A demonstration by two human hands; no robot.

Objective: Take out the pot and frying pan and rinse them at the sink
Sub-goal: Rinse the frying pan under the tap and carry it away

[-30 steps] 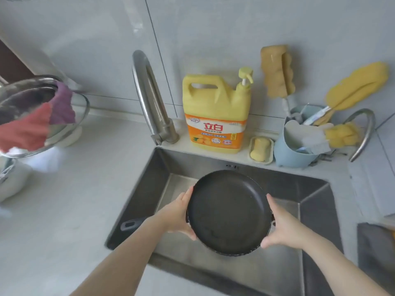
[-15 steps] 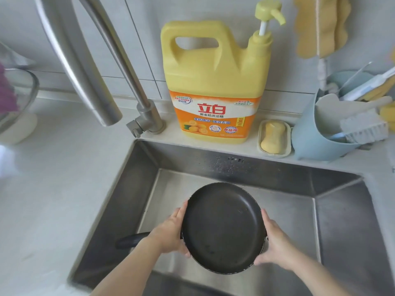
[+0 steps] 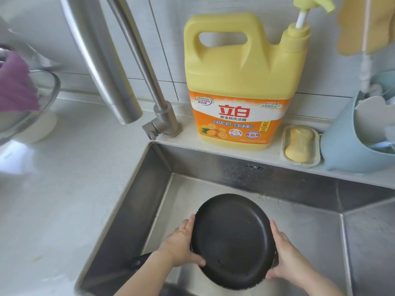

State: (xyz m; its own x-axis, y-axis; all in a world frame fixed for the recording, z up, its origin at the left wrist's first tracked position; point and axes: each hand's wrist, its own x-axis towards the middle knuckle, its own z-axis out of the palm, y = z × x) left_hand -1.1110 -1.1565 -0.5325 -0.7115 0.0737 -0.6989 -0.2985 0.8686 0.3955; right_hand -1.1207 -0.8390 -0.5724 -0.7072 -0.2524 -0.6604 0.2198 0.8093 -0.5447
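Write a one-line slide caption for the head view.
Both hands, left and right, hold a black frying pan inside the steel sink.

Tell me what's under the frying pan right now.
Under the frying pan, held by the left hand and right hand, is the steel sink floor. The patch directly beneath is covered.

Home kitchen: steel sink [image 3: 277, 180], faucet [image 3: 119, 67], detergent jug [image 3: 237, 82].
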